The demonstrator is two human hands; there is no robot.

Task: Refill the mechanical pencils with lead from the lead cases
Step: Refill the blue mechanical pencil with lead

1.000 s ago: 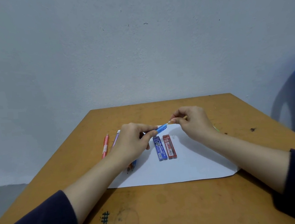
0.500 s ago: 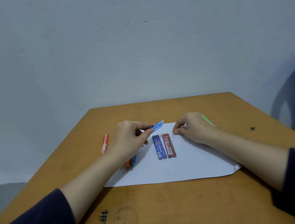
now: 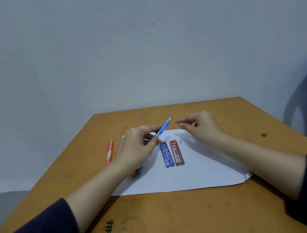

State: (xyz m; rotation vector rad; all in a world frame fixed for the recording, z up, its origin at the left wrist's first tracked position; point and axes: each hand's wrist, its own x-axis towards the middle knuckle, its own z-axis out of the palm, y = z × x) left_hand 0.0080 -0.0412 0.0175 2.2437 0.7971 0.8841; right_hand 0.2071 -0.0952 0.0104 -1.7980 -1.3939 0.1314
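Fingers (image 3: 148, 129) and thumb of the left hand (image 3: 136, 151) pinch a slim, translucent blue mechanical pencil (image 3: 163, 127) near its lower end, lifting it off the surface so its pale upper end slants up and to the right, above the far edge of a white sheet of paper (image 3: 200, 173). Close by, the right hand (image 3: 205, 129) is raised with its fingers (image 3: 180, 123) curled and the tips drawn close together just right of the pencil's end; they are blurred, so I cannot tell whether they hold anything. On the sheet between the two hands lie a flat blue lead case (image 3: 167, 154) printed with "PENCIL LEAD" and a flat red lead case (image 3: 177, 152), side by side and touching. A tiny pale piece (image 3: 181, 141) lies just right of the red case's far end. Left of the sheet, a pink-and-white mechanical pencil (image 3: 109, 152) rests on the scuffed brown wooden table (image 3: 176, 216), with a lilac pencil (image 3: 120, 143) beside it. Orange and blue pencil tips (image 3: 136, 173) show beneath the left wrist.
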